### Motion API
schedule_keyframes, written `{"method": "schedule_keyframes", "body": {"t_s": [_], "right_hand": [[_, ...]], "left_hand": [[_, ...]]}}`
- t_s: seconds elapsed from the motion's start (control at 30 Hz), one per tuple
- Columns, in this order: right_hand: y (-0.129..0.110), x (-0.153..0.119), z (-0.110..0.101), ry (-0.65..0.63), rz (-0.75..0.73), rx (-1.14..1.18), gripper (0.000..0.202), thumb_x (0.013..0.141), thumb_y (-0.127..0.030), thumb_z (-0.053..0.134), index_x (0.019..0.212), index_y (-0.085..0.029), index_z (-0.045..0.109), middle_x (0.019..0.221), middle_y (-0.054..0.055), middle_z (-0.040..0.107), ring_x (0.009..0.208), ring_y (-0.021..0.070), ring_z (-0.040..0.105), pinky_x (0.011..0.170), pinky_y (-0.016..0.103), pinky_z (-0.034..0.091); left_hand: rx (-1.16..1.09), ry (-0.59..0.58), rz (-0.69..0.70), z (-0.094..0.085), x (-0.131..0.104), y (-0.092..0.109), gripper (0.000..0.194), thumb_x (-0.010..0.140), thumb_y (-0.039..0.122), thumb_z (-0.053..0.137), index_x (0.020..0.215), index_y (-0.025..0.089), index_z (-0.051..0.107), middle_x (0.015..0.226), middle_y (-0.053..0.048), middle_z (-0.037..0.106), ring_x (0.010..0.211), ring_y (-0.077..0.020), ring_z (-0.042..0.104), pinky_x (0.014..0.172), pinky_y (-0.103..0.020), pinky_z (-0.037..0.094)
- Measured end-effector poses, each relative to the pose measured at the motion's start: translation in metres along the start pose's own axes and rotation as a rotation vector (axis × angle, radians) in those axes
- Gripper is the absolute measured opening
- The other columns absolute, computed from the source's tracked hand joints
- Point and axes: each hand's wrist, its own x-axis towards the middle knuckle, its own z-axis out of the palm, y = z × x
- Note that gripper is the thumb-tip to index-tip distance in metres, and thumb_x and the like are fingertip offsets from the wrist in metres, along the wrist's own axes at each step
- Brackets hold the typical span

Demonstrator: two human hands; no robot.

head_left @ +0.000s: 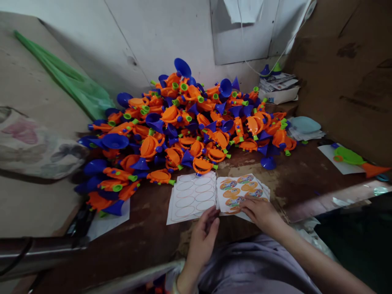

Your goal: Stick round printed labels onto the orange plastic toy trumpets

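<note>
A sheet of oval stickers (234, 183), orange with printed pictures, lies on a stack of paper at the table's front. My right hand (260, 210) is over its lower right part, thumb and fingers drawn together at a sticker (235, 201); whether the sticker is lifted cannot be made out. To the left lies a stack of white backing sheets (186, 198) with empty oval outlines. My left hand (206, 233) is at the near edge between the two stacks, its fingers loosely bent and the thumb apart, holding nothing that I can see.
Behind the sheets rises a big heap of orange toy trumpets (171, 116) with blue bells and green mouthpieces. A green and orange toy (349, 156) lies on paper at right. Cardboard (346, 81) stands at right, and a metal tube (43, 250) juts in at lower left.
</note>
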Motion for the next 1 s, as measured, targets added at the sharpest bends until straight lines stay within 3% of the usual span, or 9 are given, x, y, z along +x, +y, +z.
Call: {"method": "schedule_keyframes", "body": {"t_s": [0.17, 0.3, 0.43, 0.5, 0.53, 0.63, 0.73, 0.87, 1.0], "right_hand": [[0.005, 0.003, -0.009, 0.122, 0.067, 0.133, 0.027, 0.099, -0.014, 0.058, 0.092, -0.024, 0.081, 0.095, 0.004, 0.087, 0.091, 0.0234, 0.085, 0.079, 0.034, 0.069], [0.005, -0.004, -0.012, 0.268, 0.1, 0.161, 0.031, 0.104, -0.016, 0.049, 0.1, -0.021, 0.079, 0.097, 0.008, 0.086, 0.088, 0.0228, 0.083, 0.076, 0.035, 0.068], [-0.005, -0.008, -0.013, 0.427, -0.24, 0.239, 0.032, 0.109, -0.019, 0.049, 0.096, -0.027, 0.079, 0.091, 0.003, 0.085, 0.101, 0.0227, 0.079, 0.09, 0.04, 0.067], [-0.009, -0.008, -0.011, 0.484, -0.411, 0.28, 0.031, 0.11, -0.023, 0.053, 0.096, -0.03, 0.079, 0.089, 0.001, 0.083, 0.104, 0.0207, 0.076, 0.091, 0.036, 0.065], [-0.011, -0.007, -0.009, 0.505, -0.43, 0.298, 0.031, 0.11, -0.024, 0.055, 0.096, -0.032, 0.08, 0.092, 0.001, 0.082, 0.107, 0.0199, 0.074, 0.093, 0.034, 0.064], [-0.013, -0.004, -0.003, 0.533, -0.239, 0.437, 0.026, 0.11, -0.033, 0.058, 0.112, -0.038, 0.083, 0.131, 0.005, 0.074, 0.128, 0.0217, 0.067, 0.103, 0.036, 0.061], [-0.016, 0.001, 0.001, 0.393, 0.066, 0.734, 0.034, 0.106, -0.046, 0.063, 0.139, -0.043, 0.073, 0.167, 0.007, 0.048, 0.143, 0.0281, 0.059, 0.104, 0.042, 0.062], [-0.025, 0.013, 0.0, 0.154, 0.332, 1.126, 0.054, 0.087, -0.044, 0.088, 0.139, -0.042, 0.073, 0.156, 0.007, 0.061, 0.13, 0.0283, 0.068, 0.095, 0.041, 0.066], [-0.033, 0.024, -0.005, 0.215, 0.451, 1.243, 0.059, 0.075, -0.033, 0.095, 0.13, -0.043, 0.078, 0.146, 0.002, 0.067, 0.101, 0.0201, 0.076, 0.082, 0.034, 0.067]], "left_hand": [[-0.078, 0.01, -0.187, 0.004, 0.016, 0.019, 0.072, 0.071, 0.072, 0.086, 0.118, 0.018, 0.08, 0.095, -0.01, 0.083, 0.075, -0.0238, 0.075, 0.063, -0.032, 0.058], [-0.111, 0.002, -0.209, 0.0, 0.026, 0.03, 0.076, 0.066, 0.077, 0.086, 0.109, 0.015, 0.079, 0.078, -0.006, 0.078, 0.06, -0.017, 0.065, 0.053, -0.027, 0.046], [-0.328, 0.002, -0.4, -0.005, 0.034, 0.046, 0.096, 0.067, 0.086, 0.078, 0.133, 0.017, 0.069, 0.084, -0.007, 0.079, 0.065, -0.021, 0.071, 0.059, -0.03, 0.053], [-0.434, -0.022, -0.472, -0.005, 0.036, 0.053, 0.105, 0.061, 0.075, 0.091, 0.146, 0.021, 0.062, 0.091, -0.007, 0.081, 0.071, -0.0237, 0.075, 0.064, -0.032, 0.057], [-0.444, -0.02, -0.45, -0.005, 0.036, 0.055, 0.105, 0.057, 0.065, 0.097, 0.147, 0.024, 0.062, 0.092, -0.005, 0.081, 0.073, -0.0236, 0.076, 0.066, -0.032, 0.058], [-0.384, 0.061, -0.267, -0.001, 0.032, 0.055, 0.081, 0.055, 0.045, 0.103, 0.128, 0.025, 0.077, 0.09, -0.002, 0.08, 0.08, -0.0193, 0.075, 0.073, -0.027, 0.059], [-0.311, 0.163, -0.13, 0.002, 0.025, 0.051, 0.051, 0.062, 0.044, 0.099, 0.106, 0.021, 0.086, 0.088, -0.003, 0.08, 0.076, -0.0147, 0.071, 0.07, -0.023, 0.057], [-0.26, 0.125, -0.091, 0.001, 0.018, 0.051, 0.053, 0.072, 0.048, 0.093, 0.116, 0.021, 0.084, 0.074, 0.0, 0.073, 0.048, -0.0074, 0.052, 0.047, -0.02, 0.046], [-0.219, 0.009, -0.041, -0.006, 0.013, 0.056, 0.065, 0.074, 0.042, 0.092, 0.134, 0.021, 0.077, 0.093, -0.005, 0.079, 0.057, -0.0107, 0.06, 0.051, -0.022, 0.052]]}}
